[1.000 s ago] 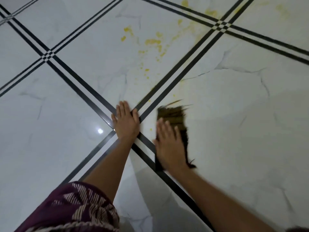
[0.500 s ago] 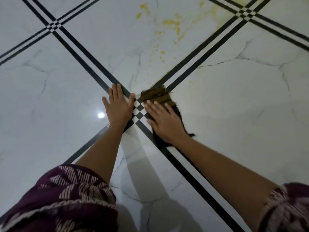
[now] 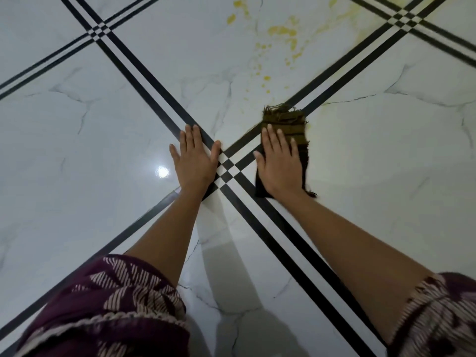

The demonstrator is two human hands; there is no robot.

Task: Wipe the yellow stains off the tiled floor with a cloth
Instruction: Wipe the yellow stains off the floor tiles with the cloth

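My right hand (image 3: pixel 279 163) presses flat, fingers straight, on a dark brown frayed cloth (image 3: pixel 286 121) that lies across a black tile border. Beyond the cloth, yellow stains (image 3: pixel 282 30) are spattered over the white marble tile, with small drops (image 3: pixel 266 78) trailing down toward the cloth. A faint yellowish smear (image 3: pixel 332 105) sits to the right of the border line. My left hand (image 3: pixel 194 161) rests flat on the floor beside the checkered crossing (image 3: pixel 231 164) of the borders, bearing weight.
White marble tiles (image 3: pixel 103 140) with double black border lines (image 3: pixel 144 81) run diagonally. A bright light reflection (image 3: pixel 163 172) shines left of my left hand. Patterned maroon sleeves (image 3: pixel 116 305) fill the bottom corners.
My right hand has slid the cloth from the checkered crossing to the right and forward along the border, closer to the stains. My left hand stays planted. The view has shifted forward.
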